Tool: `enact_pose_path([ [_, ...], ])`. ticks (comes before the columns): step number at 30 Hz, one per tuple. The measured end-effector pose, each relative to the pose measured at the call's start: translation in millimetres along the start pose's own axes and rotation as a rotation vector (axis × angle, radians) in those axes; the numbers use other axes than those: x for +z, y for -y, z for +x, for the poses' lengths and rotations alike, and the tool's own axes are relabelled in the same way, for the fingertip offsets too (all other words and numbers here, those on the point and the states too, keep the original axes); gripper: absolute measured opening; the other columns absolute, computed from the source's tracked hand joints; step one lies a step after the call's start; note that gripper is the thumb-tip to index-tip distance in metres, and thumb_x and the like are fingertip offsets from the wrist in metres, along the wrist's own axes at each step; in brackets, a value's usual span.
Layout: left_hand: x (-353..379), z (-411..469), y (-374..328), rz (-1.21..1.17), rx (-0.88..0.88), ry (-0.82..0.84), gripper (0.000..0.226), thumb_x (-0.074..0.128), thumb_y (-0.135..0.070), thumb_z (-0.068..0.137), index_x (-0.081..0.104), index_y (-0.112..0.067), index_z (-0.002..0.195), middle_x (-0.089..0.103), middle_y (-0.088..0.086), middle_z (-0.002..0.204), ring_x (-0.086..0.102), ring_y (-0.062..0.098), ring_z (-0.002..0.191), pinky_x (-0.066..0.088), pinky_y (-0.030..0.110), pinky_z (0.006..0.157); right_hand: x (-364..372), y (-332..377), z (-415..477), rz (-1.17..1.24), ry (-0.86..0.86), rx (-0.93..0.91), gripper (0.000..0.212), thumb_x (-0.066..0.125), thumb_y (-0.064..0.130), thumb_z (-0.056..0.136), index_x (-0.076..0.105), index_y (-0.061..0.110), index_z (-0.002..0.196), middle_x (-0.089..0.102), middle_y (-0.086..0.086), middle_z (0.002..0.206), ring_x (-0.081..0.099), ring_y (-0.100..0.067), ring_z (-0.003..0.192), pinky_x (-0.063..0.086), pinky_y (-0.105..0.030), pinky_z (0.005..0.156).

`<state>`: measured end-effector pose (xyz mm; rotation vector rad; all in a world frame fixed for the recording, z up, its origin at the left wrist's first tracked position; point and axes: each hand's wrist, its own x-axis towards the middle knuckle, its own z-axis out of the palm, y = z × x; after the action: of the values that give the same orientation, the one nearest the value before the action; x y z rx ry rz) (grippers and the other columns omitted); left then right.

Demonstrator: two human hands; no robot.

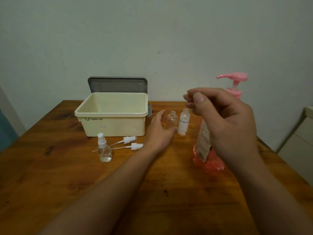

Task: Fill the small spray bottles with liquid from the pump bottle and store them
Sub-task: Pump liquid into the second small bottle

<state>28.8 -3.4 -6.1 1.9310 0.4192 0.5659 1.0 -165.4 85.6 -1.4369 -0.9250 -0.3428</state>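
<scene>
Two uncapped bottles point(177, 121) stand mid-frame. Left hand point(159, 131) cups the clear one loosely; right hand point(220, 116) hovers empty, fingers curled. Steady it under the pump bottle's point(208, 150) spout.

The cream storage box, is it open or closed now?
Open. The cream box shows its bare inside, and its grey lid stands upright behind it.

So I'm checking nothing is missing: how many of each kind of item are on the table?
Small spray bottles: 3
Loose spray caps: 2
Pink pump bottle: 1
Cream storage box: 1
Total: 7
</scene>
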Motion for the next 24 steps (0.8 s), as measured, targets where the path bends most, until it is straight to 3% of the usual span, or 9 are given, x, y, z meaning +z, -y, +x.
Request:
enact_pose_path([
  [3, 7, 12, 8, 0.0, -0.076, -0.01, 0.078, 0.073, -0.022, 0.085, 0.029, -0.027, 0.149, 0.035, 0.0, 0.154, 0.035, 0.02, 0.139, 0.036, 0.043, 0.112, -10, 4, 2, 0.006, -0.047, -0.039, 0.016, 0.054, 0.016, 0.097, 0.069, 0.019, 0.102, 0.073, 0.007, 0.098, 0.07, -0.011, 0.092, 0.055, -0.022, 0.077],
  [13, 21, 25, 11, -0.052, -0.159, 0.06, 0.078, 0.072, -0.012, 0.084, 0.029, -0.024, 0.149, 0.039, 0.0, 0.152, 0.039, 0.018, 0.137, 0.037, 0.034, 0.107, -41, 1, 14, -0.002, -0.38, -0.164, 0.017, 0.047, 0.019, 0.1, 0.062, 0.022, 0.092, 0.068, 0.01, 0.087, 0.065, -0.006, 0.079, 0.051, -0.022, 0.071],
  [16, 23, 26, 11, -0.036, -0.159, 0.049, 0.077, 0.072, -0.014, 0.085, 0.03, -0.024, 0.149, 0.039, 0.0, 0.152, 0.039, 0.019, 0.137, 0.037, 0.036, 0.108, -51, -8, 22, -0.037, -0.489, -0.168, 0.014, 0.046, 0.023, 0.1, 0.059, 0.024, 0.095, 0.064, 0.0, 0.092, 0.062, -0.01, 0.086, 0.049, -0.025, 0.074],
  [19, 25, 27, 12, -0.017, -0.161, 0.022, 0.073, 0.072, -0.018, 0.085, 0.034, -0.023, 0.146, 0.042, 0.001, 0.149, 0.041, 0.019, 0.135, 0.039, 0.037, 0.108, -55, -17, 28, -0.08, -0.52, -0.109, 0.012, 0.047, 0.027, 0.099, 0.058, 0.029, 0.098, 0.065, 0.0, 0.101, 0.063, -0.015, 0.097, 0.05, -0.026, 0.082],
  [24, 26, 27, 11, -0.047, -0.174, -0.006, 0.058, 0.069, -0.015, 0.087, 0.042, -0.022, 0.138, 0.047, 0.002, 0.144, 0.045, 0.018, 0.13, 0.041, 0.031, 0.099, -58, -25, 37, -0.135, -0.417, 0.144, 0.02, 0.045, 0.041, 0.1, 0.061, 0.031, 0.106, 0.065, 0.013, 0.111, 0.06, -0.004, 0.107, 0.051, -0.028, 0.093],
])
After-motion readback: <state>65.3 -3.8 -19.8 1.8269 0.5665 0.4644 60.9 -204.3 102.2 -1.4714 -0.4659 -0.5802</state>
